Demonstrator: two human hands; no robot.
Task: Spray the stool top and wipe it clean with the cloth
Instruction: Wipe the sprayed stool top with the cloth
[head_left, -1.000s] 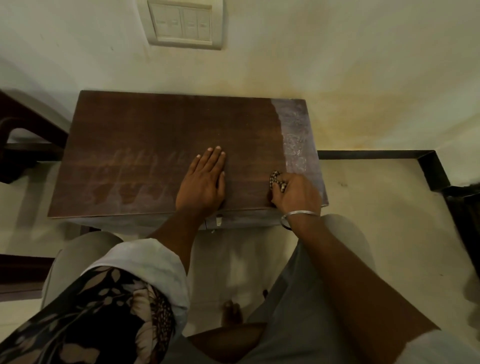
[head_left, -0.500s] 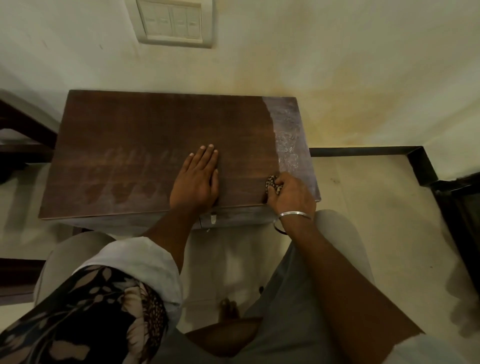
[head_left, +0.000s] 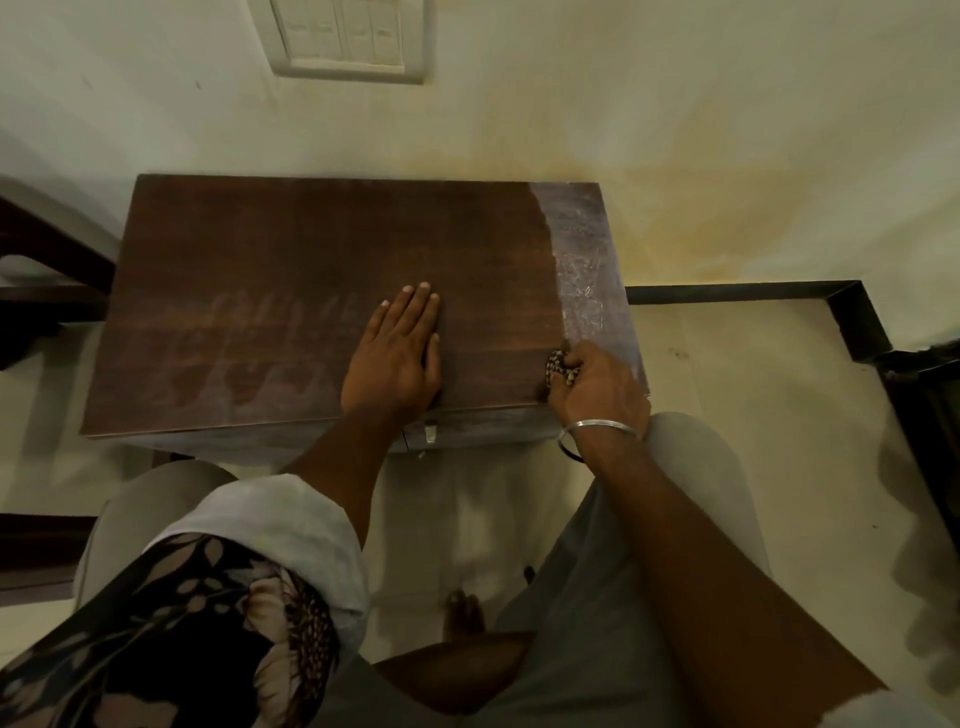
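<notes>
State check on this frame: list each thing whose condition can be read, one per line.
Stool top: mostly dark and wiped; pale hazy strip along its right edge, faint streaks at left.
Cloth: bunched up, pressed on the stool top near its front right corner.
Right hand: fingers curled round the cloth.
Left hand: flat on the stool top, fingers straight.
Wall switches: positions too blurred to tell.

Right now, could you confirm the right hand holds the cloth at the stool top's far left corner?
No: the head view shows the right hand holding the cloth at the near right corner of the stool top.
</notes>
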